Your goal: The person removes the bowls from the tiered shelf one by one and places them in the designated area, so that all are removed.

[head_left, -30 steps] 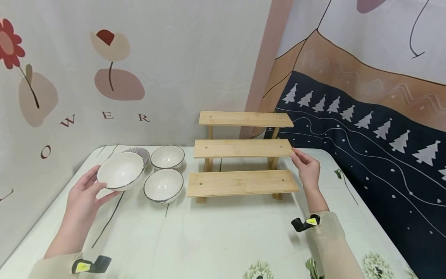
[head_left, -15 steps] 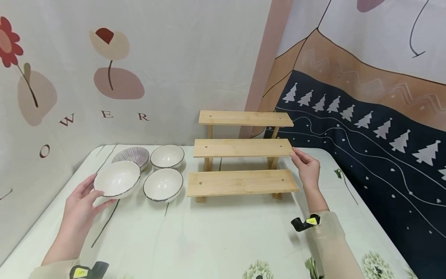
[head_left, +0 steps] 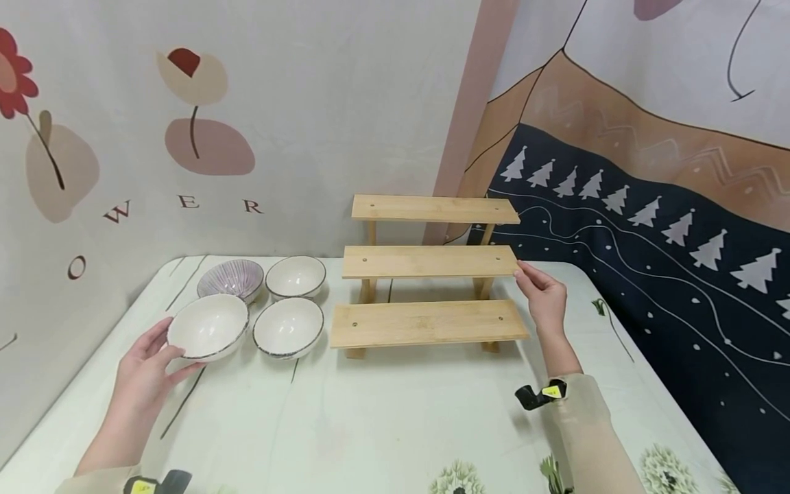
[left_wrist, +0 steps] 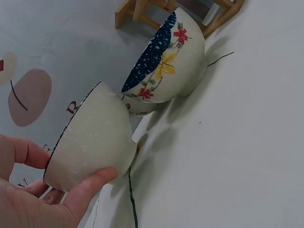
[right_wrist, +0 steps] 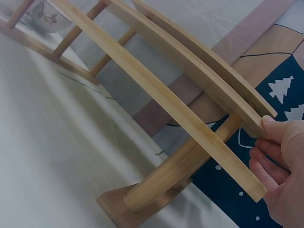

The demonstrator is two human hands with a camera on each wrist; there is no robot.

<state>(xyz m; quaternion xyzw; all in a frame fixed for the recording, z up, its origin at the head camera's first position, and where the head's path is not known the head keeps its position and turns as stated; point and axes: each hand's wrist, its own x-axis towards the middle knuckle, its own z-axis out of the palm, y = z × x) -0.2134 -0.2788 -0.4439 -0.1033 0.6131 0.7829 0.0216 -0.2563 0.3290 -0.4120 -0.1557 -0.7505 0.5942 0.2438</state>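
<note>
My left hand [head_left: 145, 374] grips a white bowl [head_left: 208, 326] with a dark rim by its left side. In the left wrist view the thumb lies along the plain outer wall of this bowl [left_wrist: 90, 137], the other fingers at its rim. Behind it sits a purple-striped bowl [head_left: 231, 278]. Two more white bowls stand to the right, a front one [head_left: 289, 327] and a back one [head_left: 296, 276]; a floral outside with a dark blue patch [left_wrist: 166, 61] shows on one. My right hand [head_left: 543, 295] pinches the right end of the middle board of a three-tier wooden shelf [head_left: 428, 262].
The shelf's top board [head_left: 435, 209] and lowest board [head_left: 428, 324] carry nothing. A pale cloth with printed flowers covers the table [head_left: 382, 412]. Fabric with printed patterns hangs close behind as a wall [head_left: 321, 123], and a dark blue section [head_left: 648, 295] runs along the right.
My left hand has brought the white bowl toward me and lower, uncovering the purple-striped bowl behind it. My right hand stays at the middle board.
</note>
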